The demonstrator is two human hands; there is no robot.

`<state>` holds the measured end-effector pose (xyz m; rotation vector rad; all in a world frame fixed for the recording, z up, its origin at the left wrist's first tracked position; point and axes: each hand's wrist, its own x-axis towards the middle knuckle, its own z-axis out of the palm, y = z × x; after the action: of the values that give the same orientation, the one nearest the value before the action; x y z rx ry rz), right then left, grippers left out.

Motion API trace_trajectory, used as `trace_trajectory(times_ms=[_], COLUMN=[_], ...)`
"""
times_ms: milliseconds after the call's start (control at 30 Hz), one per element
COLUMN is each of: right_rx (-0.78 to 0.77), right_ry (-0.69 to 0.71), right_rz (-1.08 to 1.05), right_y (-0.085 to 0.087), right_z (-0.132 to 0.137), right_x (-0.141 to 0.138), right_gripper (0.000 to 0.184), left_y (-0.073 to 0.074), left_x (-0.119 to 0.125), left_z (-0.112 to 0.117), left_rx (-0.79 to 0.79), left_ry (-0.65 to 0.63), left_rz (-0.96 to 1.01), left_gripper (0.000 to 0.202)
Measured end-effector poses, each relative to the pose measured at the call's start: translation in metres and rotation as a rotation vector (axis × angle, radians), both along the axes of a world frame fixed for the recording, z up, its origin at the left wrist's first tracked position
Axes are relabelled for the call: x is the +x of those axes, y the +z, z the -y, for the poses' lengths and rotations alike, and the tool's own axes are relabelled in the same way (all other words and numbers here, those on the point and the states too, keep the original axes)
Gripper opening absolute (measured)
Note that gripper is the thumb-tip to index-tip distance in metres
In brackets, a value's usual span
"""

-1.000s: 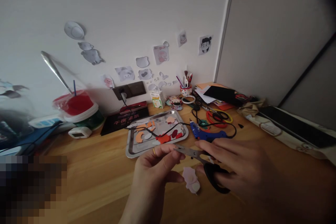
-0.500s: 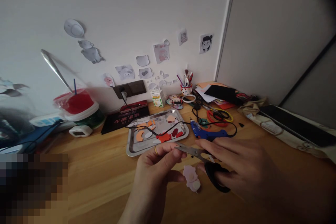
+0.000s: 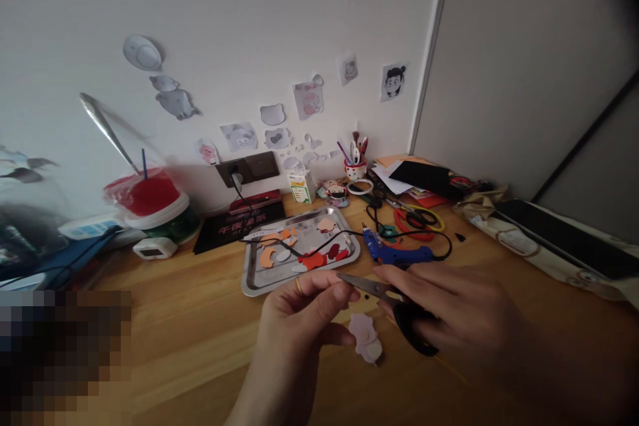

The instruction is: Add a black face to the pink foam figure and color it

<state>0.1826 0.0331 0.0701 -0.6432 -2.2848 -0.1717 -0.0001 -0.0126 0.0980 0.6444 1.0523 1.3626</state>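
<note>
My right hand point(image 3: 442, 303) grips a pair of scissors point(image 3: 375, 287) by the black handles, the metal blades pointing left. Their tips reach the fingertips of my left hand point(image 3: 312, 309), which wears a ring and is closed in a pinch. Whatever it pinches is too small and covered to make out. Below the blades, a pale pink cut-out figure point(image 3: 365, 338) with a whitish round patch lies on the wooden table point(image 3: 200, 339).
Behind my hands stands a metal tray point(image 3: 253, 286) with orange, red and white cut pieces. A blue glue gun point(image 3: 399, 253) with a black cord lies right of it. Further back are a pen cup point(image 3: 355, 169), a small box point(image 3: 300, 187) and a red-topped bucket point(image 3: 154, 203).
The scissors have turned slightly in my right hand, with the blades and handles closer together. My left hand has stayed almost in place, still pinching.
</note>
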Motion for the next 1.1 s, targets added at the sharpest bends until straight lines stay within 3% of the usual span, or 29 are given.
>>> trace_trajectory(times_ms=[233, 600, 1100], right_rx=[0.024, 0.077, 0.105], right_ry=[-0.041, -0.054, 0.008], right_rz=[-0.068, 0.155, 0.264], right_y=[0.010, 0.018, 0.037], right_z=[0.000, -0.001, 0.002], right_x=[0.001, 0.013, 0.016], right_gripper=[0.033, 0.035, 0.026], left_y=[0.002, 0.003, 0.001], left_x=[0.002, 0.000, 0.000], left_z=[-0.002, -0.001, 0.001], left_rx=[-0.014, 0.062, 0.136], left_ry=[0.060, 0.122, 0.140], left_rz=[-0.032, -0.150, -0.239], left_gripper=[0.010, 0.008, 0.005])
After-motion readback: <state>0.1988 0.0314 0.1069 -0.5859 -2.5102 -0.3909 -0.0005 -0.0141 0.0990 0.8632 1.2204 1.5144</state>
